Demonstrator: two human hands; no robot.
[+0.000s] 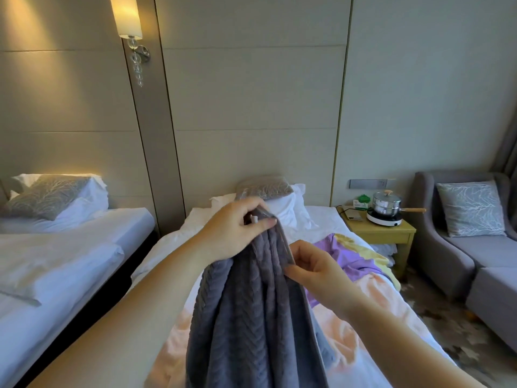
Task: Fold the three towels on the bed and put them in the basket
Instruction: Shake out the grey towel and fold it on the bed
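A grey towel [251, 309] with a herringbone weave hangs in front of me above the bed [173, 242]. My left hand [235, 228] pinches its top corner, where a small white tag shows. Lower down, my right hand [313, 267] pinches the towel's right edge. A purple towel [352, 261] with a yellow patch lies crumpled on the bed to the right. Spread flat under the grey one is a peach and white towel [372, 292]. No basket is in view.
A second bed [70, 247] stands to the left across a narrow gap. To the right of my bed, a wooden nightstand [386, 231] carries a steel pot [387, 207] on a small cooker. A grey sofa [481, 247] with a cushion is at far right.
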